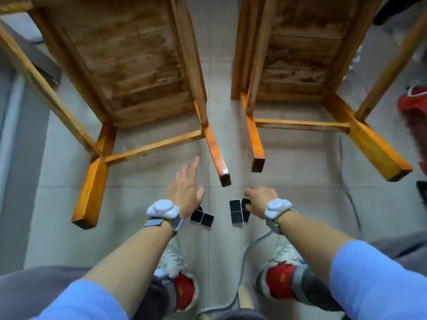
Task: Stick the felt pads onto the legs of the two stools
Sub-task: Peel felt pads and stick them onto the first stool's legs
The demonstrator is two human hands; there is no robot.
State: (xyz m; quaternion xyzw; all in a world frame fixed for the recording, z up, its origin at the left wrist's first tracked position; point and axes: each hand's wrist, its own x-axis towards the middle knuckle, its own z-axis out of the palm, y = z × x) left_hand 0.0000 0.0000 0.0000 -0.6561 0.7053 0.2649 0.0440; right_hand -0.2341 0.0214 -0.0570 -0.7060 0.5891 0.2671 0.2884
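Observation:
Two wooden stools lie tipped on the tiled floor with their legs pointing toward me: the left stool (129, 65) and the right stool (298, 56). Black square felt pads lie on the floor in two groups, a left group (202, 218) and a right group (236, 211). My left hand (186, 188) hovers open, fingers spread, just below the left stool's near right leg (218, 155). My right hand (261, 199) is curled down onto the right group, fingertips touching a pad (245, 202); I cannot tell whether it is lifted off the floor.
My two shoes (182, 289) are below the hands, and a cable (245, 255) runs between them. A red and white object (413, 105) sits at the right edge. Grey furniture edges stand along the left side.

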